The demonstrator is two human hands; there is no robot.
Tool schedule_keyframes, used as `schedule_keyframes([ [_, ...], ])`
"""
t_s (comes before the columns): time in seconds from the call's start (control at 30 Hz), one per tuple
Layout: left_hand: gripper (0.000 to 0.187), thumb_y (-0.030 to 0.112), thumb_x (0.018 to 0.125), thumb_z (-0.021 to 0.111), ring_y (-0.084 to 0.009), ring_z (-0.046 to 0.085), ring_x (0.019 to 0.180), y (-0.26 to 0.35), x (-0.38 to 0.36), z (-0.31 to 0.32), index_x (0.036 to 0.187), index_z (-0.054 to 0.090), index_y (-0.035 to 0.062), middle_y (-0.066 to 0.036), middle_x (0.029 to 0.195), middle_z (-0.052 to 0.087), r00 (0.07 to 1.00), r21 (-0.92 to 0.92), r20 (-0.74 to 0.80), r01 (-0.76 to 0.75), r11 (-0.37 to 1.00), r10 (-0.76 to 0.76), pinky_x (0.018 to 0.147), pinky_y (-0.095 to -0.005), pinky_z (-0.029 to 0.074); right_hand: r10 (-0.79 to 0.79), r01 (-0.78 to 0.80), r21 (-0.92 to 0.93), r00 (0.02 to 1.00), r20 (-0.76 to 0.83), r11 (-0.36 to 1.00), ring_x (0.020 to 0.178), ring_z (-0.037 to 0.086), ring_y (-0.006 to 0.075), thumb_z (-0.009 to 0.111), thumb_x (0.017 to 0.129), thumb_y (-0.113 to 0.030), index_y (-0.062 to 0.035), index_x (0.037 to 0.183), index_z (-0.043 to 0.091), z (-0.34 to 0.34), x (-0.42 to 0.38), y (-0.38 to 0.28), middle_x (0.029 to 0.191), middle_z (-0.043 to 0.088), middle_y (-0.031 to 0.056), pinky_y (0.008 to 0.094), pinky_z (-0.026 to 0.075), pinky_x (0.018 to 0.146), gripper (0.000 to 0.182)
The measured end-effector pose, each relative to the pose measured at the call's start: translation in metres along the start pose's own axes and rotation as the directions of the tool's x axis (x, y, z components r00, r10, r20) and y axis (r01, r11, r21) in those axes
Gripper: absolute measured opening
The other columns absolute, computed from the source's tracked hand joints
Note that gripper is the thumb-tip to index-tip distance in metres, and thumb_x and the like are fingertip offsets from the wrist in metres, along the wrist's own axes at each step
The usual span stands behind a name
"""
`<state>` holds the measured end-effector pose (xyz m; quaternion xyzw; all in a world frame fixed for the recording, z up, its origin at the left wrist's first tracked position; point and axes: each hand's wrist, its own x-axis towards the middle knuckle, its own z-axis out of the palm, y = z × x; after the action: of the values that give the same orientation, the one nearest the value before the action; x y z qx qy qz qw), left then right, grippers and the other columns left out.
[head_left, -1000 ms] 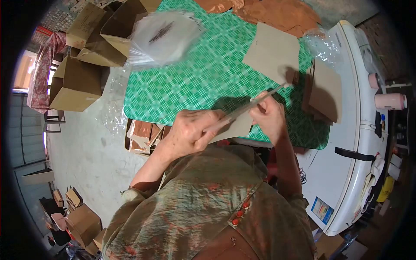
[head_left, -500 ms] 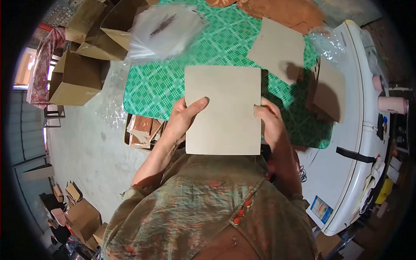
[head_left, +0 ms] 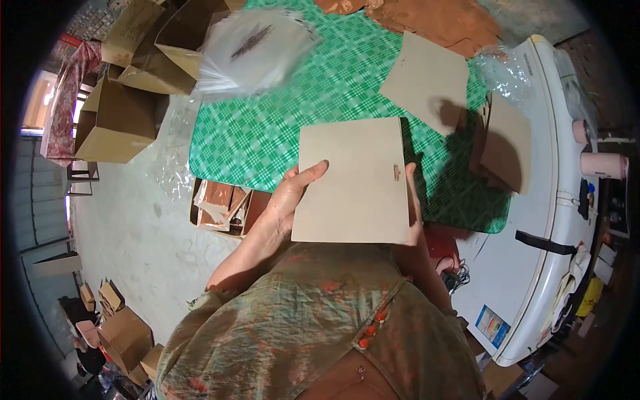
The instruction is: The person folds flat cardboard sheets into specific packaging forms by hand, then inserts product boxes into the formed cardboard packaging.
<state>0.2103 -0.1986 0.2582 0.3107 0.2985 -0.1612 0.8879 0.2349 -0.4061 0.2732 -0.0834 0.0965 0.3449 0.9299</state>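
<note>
A stack of pale beige rectangular sheets point(head_left: 350, 187) is held in front of my body, over the near edge of the green checked table. My left hand point(head_left: 290, 200) grips its left side, thumb on top and fingers underneath. My right hand point(head_left: 414, 203) lies along the right edge, thumb raised beside it and the other fingers hidden behind the sheets. A small slot with a brownish mark shows near the right edge of the top sheet.
A pile of clear plastic sleeves point(head_left: 257, 50) lies on the green table point(head_left: 240, 140). Beige sheets point(head_left: 430, 80), another stack point(head_left: 507, 143) and brown material point(head_left: 440, 20) are farther back. Cardboard boxes point(head_left: 123, 123) stand left, a white appliance point(head_left: 543, 200) right.
The stack has shifted slightly right and tilted, uncovering the slot near its right edge. My right thumb has come off the top face, and the right hand has moved lower along the side.
</note>
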Motion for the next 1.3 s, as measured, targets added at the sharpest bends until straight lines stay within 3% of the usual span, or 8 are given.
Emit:
schedule_keyframes([
  [0.1, 0.053, 0.02, 0.088, 0.074, -0.0275, 0.066, 0.103, 0.0, -0.007, 0.008, 0.129, 0.047, -0.0012, -0.017, 0.118, 0.062, 1.0, 0.003, -0.006, -0.02, 1.0, 0.02, 0.083, -0.0449, 0.06, -0.265, 0.278, -0.484, 0.959, 0.095, 0.83, 0.113, 0.057, 0.0177, 0.037, 0.105, -0.048, -0.0071, 0.136, 0.052, -0.008, -0.006, 0.008, 0.127, 0.061, 0.0067, 0.0362, 0.045, 0.1, 0.053],
  [0.2, 0.053, 0.022, 0.089, 0.073, -0.0266, 0.066, 0.103, 0.002, -0.006, 0.01, 0.13, 0.048, -0.0011, -0.016, 0.117, 0.063, 0.996, 0.019, 0.071, -0.055, 0.998, 0.053, 0.084, -0.0441, 0.059, -0.456, 0.355, -0.928, 0.812, 0.364, -0.109, 0.111, 0.057, 0.0158, 0.036, 0.106, -0.047, -0.0058, 0.135, 0.052, -0.026, -0.004, 0.011, 0.125, 0.061, 0.0057, 0.0357, 0.046, 0.099, 0.053],
  [0.37, 0.048, 0.024, 0.091, 0.072, -0.0228, 0.067, 0.102, 0.003, -0.001, 0.002, 0.128, 0.054, 0.0003, -0.013, 0.116, 0.065, 0.992, 0.184, 0.076, -0.117, 0.976, 0.105, 0.086, -0.0386, 0.058, -0.189, 0.088, -0.31, 0.931, -0.312, 0.947, 0.092, 0.06, 0.01, 0.039, 0.107, -0.038, -0.0051, 0.124, 0.059, 0.015, 0.002, -0.001, 0.105, 0.065, 0.0004, 0.0291, 0.051, 0.082, 0.042],
  [0.6, 0.041, 0.025, 0.093, 0.07, -0.0169, 0.066, 0.097, 0.024, -0.011, -0.002, 0.124, 0.058, 0.002, -0.008, 0.111, 0.067, 0.965, 0.253, 0.066, -0.262, 0.931, 0.253, 0.082, -0.0335, 0.056, -0.525, 0.167, -0.985, 0.843, 0.119, 0.044, 0.082, 0.059, 0.0101, 0.058, 0.102, -0.024, -0.0037, 0.1, 0.066, -0.059, 0.012, -0.031, 0.091, 0.064, 0.0013, 0.0238, 0.049, 0.069, 0.023],
  [0.63, 0.039, 0.026, 0.093, 0.07, -0.0152, 0.066, 0.094, 0.029, -0.017, 0.004, 0.122, 0.059, 0.0018, -0.007, 0.107, 0.067, 0.949, 0.295, 0.058, -0.312, 0.903, 0.309, 0.079, -0.0317, 0.056, -0.439, 0.27, -0.842, 0.755, 0.486, -0.468, 0.106, 0.057, 0.016, 0.05, 0.105, -0.026, 0.0001, 0.112, 0.063, -0.048, 0.015, -0.032, 0.117, 0.061, 0.0098, 0.0279, 0.048, 0.086, 0.03],
  [0.73, 0.031, 0.026, 0.094, 0.069, -0.0114, 0.062, 0.082, 0.036, -0.011, -0.01, 0.113, 0.064, 0.0017, -0.003, 0.094, 0.067, 0.913, 0.476, 0.145, -0.403, 0.782, 0.382, 0.071, -0.0276, 0.052, -0.454, 0.309, -0.918, 0.874, 0.171, 0.249, 0.124, 0.047, 0.0207, 0.04, 0.107, -0.029, 0.0025, 0.128, 0.055, -0.002, 0.012, -0.034, 0.136, 0.051, 0.0139, 0.0327, 0.041, 0.101, 0.041],
  [1.0, 0.019, 0.014, 0.089, 0.072, -0.0204, 0.059, 0.073, 0.054, 0.013, 0.002, 0.098, 0.066, -0.0012, -0.006, 0.079, 0.064, 0.389, 0.576, 0.709, -0.8, -0.166, 0.588, 0.066, -0.0319, 0.047, -0.469, 0.402, -0.909, 0.828, 0.308, 0.113, 0.121, 0.045, 0.019, 0.037, 0.107, -0.02, 0.0041, 0.133, 0.045, 0.024, 0.036, -0.033, 0.13, 0.051, 0.0116, 0.0347, 0.033, 0.105, 0.037],
  [1.3, 0.023, 0.013, 0.087, 0.075, -0.0125, 0.064, 0.086, 0.021, 0.03, -0.002, 0.106, 0.07, 0.0017, -0.004, 0.094, 0.072, 0.616, 0.618, 0.499, -0.746, 0.249, 0.609, 0.078, -0.0294, 0.052, -0.52, 0.32, -0.943, 0.823, 0.231, 0.087, 0.112, 0.045, 0.0116, 0.042, 0.106, -0.019, -0.0005, 0.123, 0.05, 0.007, 0.038, -0.017, 0.119, 0.053, 0.0064, 0.0281, 0.035, 0.099, 0.026],
])
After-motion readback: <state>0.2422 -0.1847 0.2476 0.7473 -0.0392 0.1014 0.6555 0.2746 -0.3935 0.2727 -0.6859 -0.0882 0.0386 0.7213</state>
